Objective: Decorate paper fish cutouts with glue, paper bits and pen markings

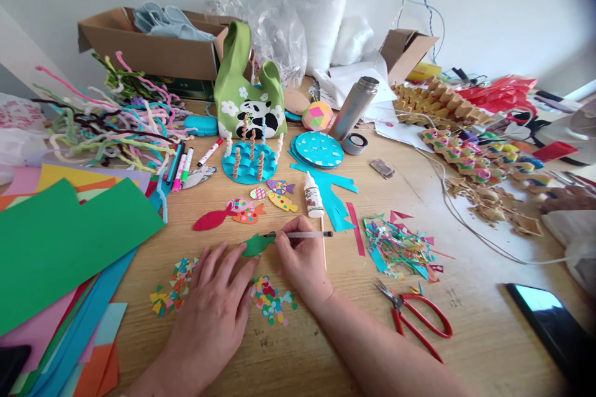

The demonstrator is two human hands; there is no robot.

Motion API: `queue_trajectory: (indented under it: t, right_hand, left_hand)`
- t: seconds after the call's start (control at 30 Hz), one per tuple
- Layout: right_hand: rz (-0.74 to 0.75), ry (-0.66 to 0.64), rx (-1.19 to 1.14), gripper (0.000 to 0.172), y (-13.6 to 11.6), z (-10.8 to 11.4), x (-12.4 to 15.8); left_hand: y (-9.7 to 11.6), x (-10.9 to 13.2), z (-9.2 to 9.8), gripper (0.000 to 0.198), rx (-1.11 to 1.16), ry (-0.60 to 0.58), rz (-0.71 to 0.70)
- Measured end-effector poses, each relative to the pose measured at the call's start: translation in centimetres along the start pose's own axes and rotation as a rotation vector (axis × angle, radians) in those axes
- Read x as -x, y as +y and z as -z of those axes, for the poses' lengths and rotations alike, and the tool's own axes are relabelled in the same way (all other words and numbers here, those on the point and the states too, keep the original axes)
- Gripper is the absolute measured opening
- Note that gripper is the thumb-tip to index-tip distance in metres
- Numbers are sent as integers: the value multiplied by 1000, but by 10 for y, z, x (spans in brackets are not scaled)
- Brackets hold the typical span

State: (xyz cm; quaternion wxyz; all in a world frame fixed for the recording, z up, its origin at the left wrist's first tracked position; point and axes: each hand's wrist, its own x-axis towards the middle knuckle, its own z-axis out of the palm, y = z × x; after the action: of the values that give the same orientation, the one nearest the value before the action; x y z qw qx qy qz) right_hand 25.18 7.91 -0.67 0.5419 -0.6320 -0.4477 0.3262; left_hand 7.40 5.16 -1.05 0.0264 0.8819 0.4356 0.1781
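A green paper fish (255, 245) lies on the wooden table with small marks on its body. My left hand (216, 291) rests beside it, fingers spread, fingertips at its left and lower edge. In my right hand (300, 257) is a slim pen (310, 234), its dark tip pointing left at the fish's right end. Just above are a red paper fish (210, 217), an orange spotted fish (248, 215) and a yellow spotted fish (282, 201). Round paper confetti (272, 301) sits between my hands. A white glue bottle (313, 196) lies above my right hand.
Coloured paper sheets (69, 242) cover the left. Red-handled scissors (412, 316) and a phone (544, 316) lie at the right, below paper scraps (400, 247). Behind stand a blue disc with twisted posts (250, 164), a green panda bag (251, 105) and a metal flask (354, 107).
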Motion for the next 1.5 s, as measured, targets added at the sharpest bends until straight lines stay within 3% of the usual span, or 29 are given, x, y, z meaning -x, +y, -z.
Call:
queue_trajectory:
  t: [1.5]
  right_hand:
    - [-5, 12, 30, 14, 2, -1, 1]
  left_hand:
    - [-1, 1, 1, 34, -7, -1, -8]
